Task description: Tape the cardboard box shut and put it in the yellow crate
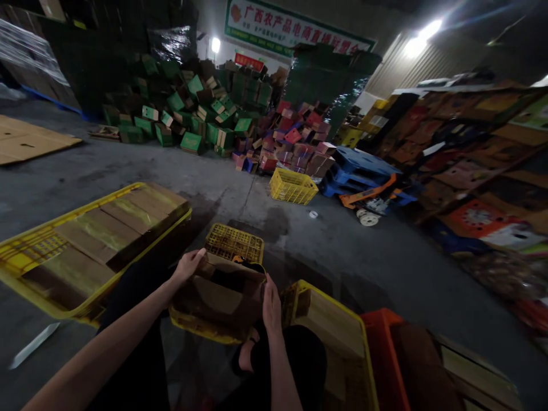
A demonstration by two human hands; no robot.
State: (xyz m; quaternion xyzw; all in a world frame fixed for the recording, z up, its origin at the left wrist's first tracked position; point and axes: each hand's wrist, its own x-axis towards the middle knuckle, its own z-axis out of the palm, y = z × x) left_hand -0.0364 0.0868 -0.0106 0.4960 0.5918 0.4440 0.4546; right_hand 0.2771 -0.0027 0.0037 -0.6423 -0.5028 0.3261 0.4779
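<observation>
An open brown cardboard box sits between my knees, its inside in shadow. My left hand is closed on its far left rim, and my right hand presses along its right side, fingers partly hidden. Beneath the box is an upturned or low yellow crate; which of these, I cannot tell. Just beyond the box's far edge lies a small black-and-orange object, partly covered, on or by another yellow crate.
Flat-topped cardboard boxes fill a long yellow crate at left. At right stand a yellow crate with cardboard and a red crate. Farther off are green boxes, blue pallets and an orange pallet jack.
</observation>
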